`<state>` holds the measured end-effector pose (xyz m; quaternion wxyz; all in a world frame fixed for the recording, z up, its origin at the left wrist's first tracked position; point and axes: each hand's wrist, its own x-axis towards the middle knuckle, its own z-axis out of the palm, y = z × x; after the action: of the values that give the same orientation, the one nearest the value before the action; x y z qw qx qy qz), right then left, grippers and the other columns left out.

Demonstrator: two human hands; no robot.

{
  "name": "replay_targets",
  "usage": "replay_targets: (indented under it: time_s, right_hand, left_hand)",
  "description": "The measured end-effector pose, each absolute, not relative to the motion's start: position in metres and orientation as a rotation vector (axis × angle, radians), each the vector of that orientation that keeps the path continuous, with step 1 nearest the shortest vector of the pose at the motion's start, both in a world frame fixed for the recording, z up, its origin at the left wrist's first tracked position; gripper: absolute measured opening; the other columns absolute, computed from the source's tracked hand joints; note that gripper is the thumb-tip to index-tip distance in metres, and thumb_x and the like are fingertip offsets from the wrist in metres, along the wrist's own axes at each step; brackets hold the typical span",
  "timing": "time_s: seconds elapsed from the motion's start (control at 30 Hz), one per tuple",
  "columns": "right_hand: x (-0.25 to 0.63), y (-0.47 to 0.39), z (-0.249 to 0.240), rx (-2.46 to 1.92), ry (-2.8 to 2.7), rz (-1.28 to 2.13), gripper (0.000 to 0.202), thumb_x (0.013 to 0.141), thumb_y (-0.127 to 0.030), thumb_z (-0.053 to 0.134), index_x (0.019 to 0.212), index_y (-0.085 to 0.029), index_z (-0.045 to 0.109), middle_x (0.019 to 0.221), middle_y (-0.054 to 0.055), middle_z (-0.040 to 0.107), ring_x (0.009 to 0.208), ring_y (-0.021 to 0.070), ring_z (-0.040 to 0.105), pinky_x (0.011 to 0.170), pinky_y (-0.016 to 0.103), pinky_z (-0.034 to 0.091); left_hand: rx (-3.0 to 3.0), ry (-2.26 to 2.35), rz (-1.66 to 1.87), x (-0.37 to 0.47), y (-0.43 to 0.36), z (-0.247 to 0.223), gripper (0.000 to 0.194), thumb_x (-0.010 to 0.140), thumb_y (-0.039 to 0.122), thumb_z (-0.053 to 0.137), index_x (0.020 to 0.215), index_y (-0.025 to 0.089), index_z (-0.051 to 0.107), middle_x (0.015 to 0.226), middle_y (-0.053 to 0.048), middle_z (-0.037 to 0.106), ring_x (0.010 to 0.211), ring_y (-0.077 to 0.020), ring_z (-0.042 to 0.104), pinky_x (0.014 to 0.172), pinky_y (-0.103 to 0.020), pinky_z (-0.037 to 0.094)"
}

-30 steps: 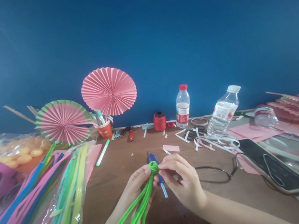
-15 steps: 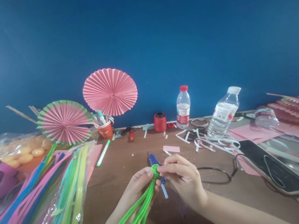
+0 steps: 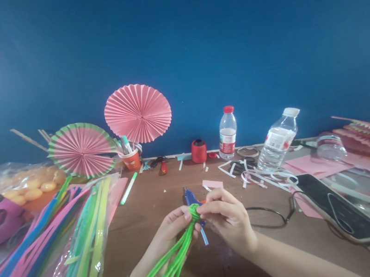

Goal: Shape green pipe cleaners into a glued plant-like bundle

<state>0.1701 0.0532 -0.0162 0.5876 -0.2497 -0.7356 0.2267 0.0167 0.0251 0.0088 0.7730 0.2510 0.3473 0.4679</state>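
Note:
A bunch of bright green pipe cleaners (image 3: 176, 258) is gathered into a small wound knot at its top, with the loose stems trailing toward me. My left hand (image 3: 174, 231) is closed on the bunch just under the knot. The thumb and fingertips of my right hand (image 3: 229, 219) pinch the knot from the other side. Behind the knot lies a blue glue gun (image 3: 190, 196), partly hidden by my hands, with a pale glue stick (image 3: 204, 236) showing below it.
Bags of coloured pipe cleaners (image 3: 79, 249) fill the left side. Pink paper fans (image 3: 138, 113) stand behind a cup of markers (image 3: 130, 160). Further right are a red thread spool (image 3: 198, 151), water bottles (image 3: 227, 136), white paper strips (image 3: 264, 176), a phone (image 3: 336, 206) and a black cable (image 3: 270, 211).
Almost nothing differs. The view has shifted very slightly, and both hands keep their hold on the green pipe cleaners.

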Motion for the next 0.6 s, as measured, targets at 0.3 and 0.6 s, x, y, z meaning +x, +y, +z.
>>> replay_targets:
  time_s: [0.3, 0.6]
  right_hand:
    - [0.1696, 0.0543, -0.0134, -0.637, -1.690, 0.515, 0.014, 0.079, -0.011, 0.056, 0.082, -0.021, 0.066, 0.076, 0.004, 0.061, 0.068, 0.0134, 0.059, 0.062, 0.026, 0.050]
    - [0.1686, 0.0544, -0.0165, -0.607, -1.725, 0.486, 0.017, 0.078, -0.009, 0.056, 0.084, -0.022, 0.066, 0.076, 0.003, 0.060, 0.067, 0.0129, 0.059, 0.061, 0.025, 0.050]
  left_hand:
    - [0.590, 0.708, 1.074, 0.0175, 0.0306, 0.0035, 0.015, 0.067, 0.014, 0.070, 0.078, 0.013, 0.060, 0.066, -0.001, 0.064, 0.054, -0.0072, 0.060, 0.055, -0.014, 0.047]
    - [0.550, 0.734, 1.097, 0.0137, 0.0322, 0.0001, 0.020, 0.062, 0.016, 0.074, 0.067, 0.014, 0.055, 0.065, 0.001, 0.064, 0.056, -0.0086, 0.062, 0.056, -0.016, 0.049]
